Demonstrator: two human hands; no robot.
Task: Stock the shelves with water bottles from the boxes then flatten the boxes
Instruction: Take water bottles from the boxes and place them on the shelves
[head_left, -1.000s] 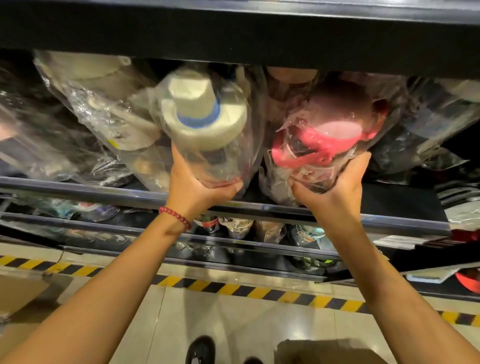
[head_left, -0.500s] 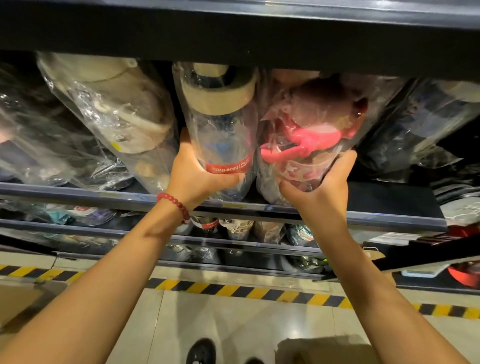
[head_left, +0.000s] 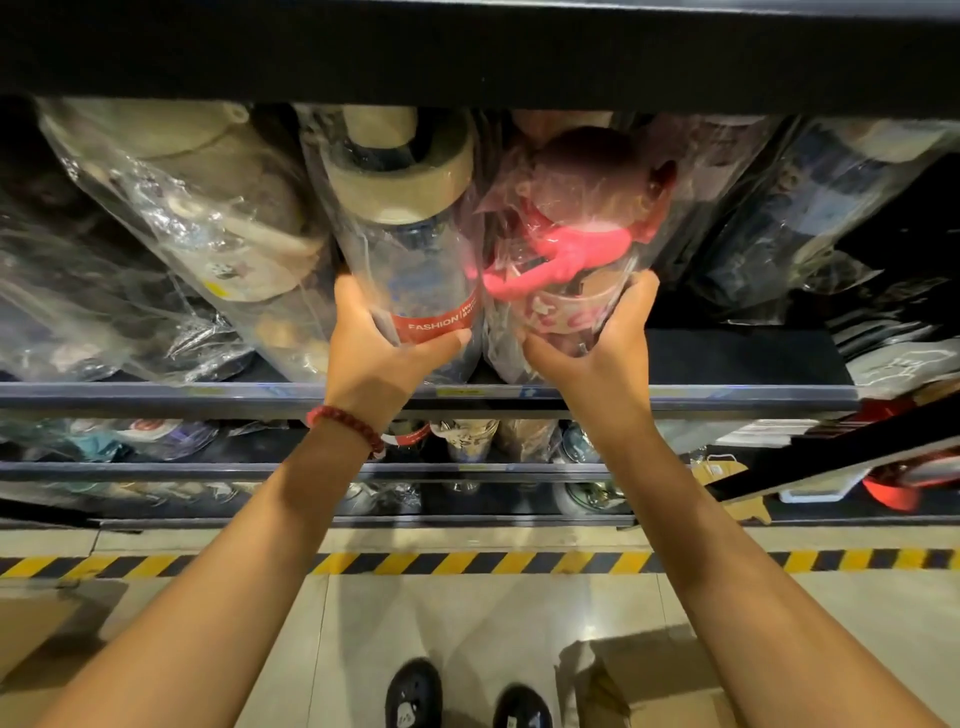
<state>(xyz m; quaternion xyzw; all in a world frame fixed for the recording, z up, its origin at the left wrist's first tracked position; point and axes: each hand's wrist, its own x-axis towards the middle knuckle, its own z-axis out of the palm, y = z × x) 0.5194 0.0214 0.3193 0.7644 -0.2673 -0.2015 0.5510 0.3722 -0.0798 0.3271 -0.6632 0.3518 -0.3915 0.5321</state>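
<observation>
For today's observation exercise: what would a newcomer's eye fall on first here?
Two hands dead centre: the left hand grips a clear bottle with a red label, the right hand grips a wrapped bottle with pink parts, side by side on the shelf. Below runs a yellow-black floor stripe.

The word "FASHION" stands in white capitals on a red label band (head_left: 435, 326) wrapped round the clear bottle with the beige lid (head_left: 410, 249). Smaller white lettering beside it on the same band is too small to read. No other text is legible.
</observation>
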